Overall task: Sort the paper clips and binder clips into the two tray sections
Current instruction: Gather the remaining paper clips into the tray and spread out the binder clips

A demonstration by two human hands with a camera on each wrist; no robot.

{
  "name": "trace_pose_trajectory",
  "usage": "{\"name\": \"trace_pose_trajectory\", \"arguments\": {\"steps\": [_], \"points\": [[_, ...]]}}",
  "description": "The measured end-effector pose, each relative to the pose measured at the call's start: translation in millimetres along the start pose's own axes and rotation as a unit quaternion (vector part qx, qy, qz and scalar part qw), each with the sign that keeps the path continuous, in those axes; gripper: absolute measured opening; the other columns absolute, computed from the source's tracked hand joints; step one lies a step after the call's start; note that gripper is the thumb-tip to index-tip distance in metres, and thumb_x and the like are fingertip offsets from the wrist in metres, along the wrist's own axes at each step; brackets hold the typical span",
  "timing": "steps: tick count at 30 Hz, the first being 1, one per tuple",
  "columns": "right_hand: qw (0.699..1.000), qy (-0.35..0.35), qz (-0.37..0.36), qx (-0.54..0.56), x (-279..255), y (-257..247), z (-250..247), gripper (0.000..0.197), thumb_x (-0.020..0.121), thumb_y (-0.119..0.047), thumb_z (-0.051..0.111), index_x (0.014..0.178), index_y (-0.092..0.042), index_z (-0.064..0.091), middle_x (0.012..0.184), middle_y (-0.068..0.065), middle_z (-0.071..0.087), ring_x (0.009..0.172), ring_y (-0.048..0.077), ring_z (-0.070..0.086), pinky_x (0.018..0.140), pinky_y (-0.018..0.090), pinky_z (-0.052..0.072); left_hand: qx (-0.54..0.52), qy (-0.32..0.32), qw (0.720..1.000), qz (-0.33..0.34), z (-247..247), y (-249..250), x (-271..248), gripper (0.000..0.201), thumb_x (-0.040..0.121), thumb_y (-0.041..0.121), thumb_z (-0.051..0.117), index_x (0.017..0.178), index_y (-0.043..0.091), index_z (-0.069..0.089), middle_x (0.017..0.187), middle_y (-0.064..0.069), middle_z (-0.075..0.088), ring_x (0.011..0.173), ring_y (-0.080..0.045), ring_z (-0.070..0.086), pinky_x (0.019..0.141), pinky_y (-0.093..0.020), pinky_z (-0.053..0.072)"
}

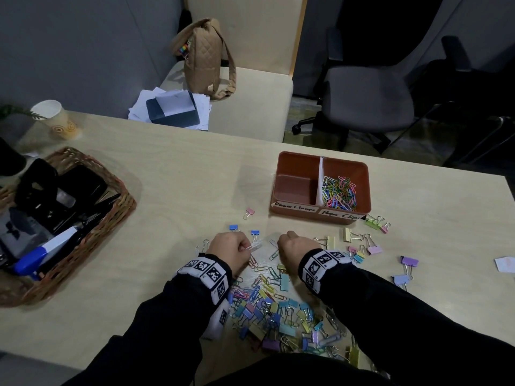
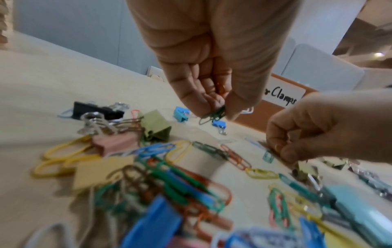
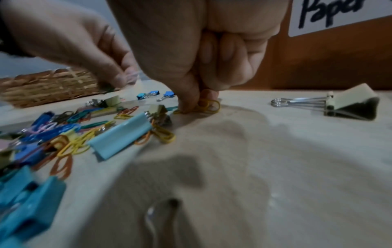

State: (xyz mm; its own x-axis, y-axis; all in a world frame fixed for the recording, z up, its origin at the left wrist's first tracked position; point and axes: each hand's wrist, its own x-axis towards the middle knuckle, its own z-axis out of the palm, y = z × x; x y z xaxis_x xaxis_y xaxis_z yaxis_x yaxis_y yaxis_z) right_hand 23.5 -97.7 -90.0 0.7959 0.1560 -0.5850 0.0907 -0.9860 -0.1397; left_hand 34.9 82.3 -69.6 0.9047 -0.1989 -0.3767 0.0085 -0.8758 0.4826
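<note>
A brown two-section tray point(image 1: 295, 158) stands right of centre. Its right section, labelled "Paper Clips", holds coloured paper clips point(image 1: 338, 192), and its left section, labelled "Paper Clamps", holds nothing. A mixed pile of paper clips and binder clips point(image 1: 278, 310) lies near me on the table. My left hand point(image 2: 214, 112) is just above the table in front of the tray, pinching a green paper clip point(image 2: 208, 117), with an orange one point(image 2: 221, 88) tucked in the palm. My right hand point(image 3: 197, 100) is down on the table beside it, pinching a yellow paper clip point(image 3: 208, 104).
Loose binder clips point(image 1: 362, 243) lie scattered right of my hands, below the tray. A wicker basket point(image 1: 122, 199) of office tools sits at the left, with a paper cup point(image 1: 55, 118) behind it. A white paper slip point(image 1: 505, 264) lies near the right edge.
</note>
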Motion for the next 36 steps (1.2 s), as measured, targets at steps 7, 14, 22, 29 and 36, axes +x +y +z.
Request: {"name": "trace_pose_trajectory", "arguments": {"steps": [7, 14, 22, 29, 36], "points": [[0.987, 0.070, 0.022, 0.141, -21.8, 16.9, -1.1, 0.026, 0.084, -0.007, 0.059, 0.099, -0.022, 0.043, 0.098, 0.002, 0.062, 0.087, 0.025, 0.063, 0.072, 0.031, 0.048, -0.096, 0.025, 0.992, 0.072, -19.9, 42.9, 7.2, 0.007, 0.085, 0.017, 0.067, 0.088, 0.021, 0.072, 0.082, 0.009, 0.066, 0.077, -0.006, 0.059, 0.075, -0.017, 0.047], [0.840, 0.315, 0.141, 0.419, -41.2, 48.9, -40.9, 0.016, 0.098, -0.014, 0.045, 0.103, -0.016, 0.060, 0.086, 0.003, 0.063, 0.079, 0.023, 0.058, 0.062, 0.024, 0.033, -0.179, 0.037, 0.974, 0.136, -20.1, 124.0, 33.5, 0.008, 0.080, 0.018, 0.074, 0.079, 0.025, 0.070, 0.069, 0.016, 0.062, 0.065, 0.000, 0.056, 0.065, -0.012, 0.044], [0.746, 0.332, 0.179, 0.549, -18.2, 100.8, -96.6, 0.025, 0.094, -0.005, 0.043, 0.108, -0.017, 0.060, 0.096, 0.005, 0.067, 0.085, 0.021, 0.061, 0.078, 0.037, 0.054, -0.175, 0.050, 0.976, 0.124, -11.5, 178.5, 73.6, 0.010, 0.084, 0.016, 0.070, 0.095, 0.016, 0.070, 0.083, 0.002, 0.067, 0.075, -0.009, 0.058, 0.070, -0.019, 0.046], [0.785, 0.324, 0.171, 0.499, -27.5, 102.7, -90.2, 0.056, 0.083, 0.012, 0.040, 0.131, -0.016, 0.051, 0.121, 0.006, 0.061, 0.113, 0.020, 0.057, 0.100, 0.036, 0.046, -0.162, -0.025, 0.974, 0.159, -6.4, 172.8, 72.5, 0.039, 0.091, 0.004, 0.050, 0.121, 0.025, 0.063, 0.108, -0.003, 0.069, 0.094, -0.019, 0.065, 0.084, -0.023, 0.051], [0.857, 0.362, 0.020, 0.367, -51.8, 59.8, -48.8, 0.020, 0.086, -0.009, 0.061, 0.102, -0.022, 0.062, 0.077, -0.004, 0.066, 0.067, 0.015, 0.061, 0.062, 0.023, 0.046, -0.176, 0.015, 0.972, 0.156, -18.0, 126.7, 46.3, 0.012, 0.083, 0.011, 0.063, 0.084, 0.022, 0.067, 0.075, 0.004, 0.067, 0.071, -0.014, 0.063, 0.069, -0.024, 0.051]]}}
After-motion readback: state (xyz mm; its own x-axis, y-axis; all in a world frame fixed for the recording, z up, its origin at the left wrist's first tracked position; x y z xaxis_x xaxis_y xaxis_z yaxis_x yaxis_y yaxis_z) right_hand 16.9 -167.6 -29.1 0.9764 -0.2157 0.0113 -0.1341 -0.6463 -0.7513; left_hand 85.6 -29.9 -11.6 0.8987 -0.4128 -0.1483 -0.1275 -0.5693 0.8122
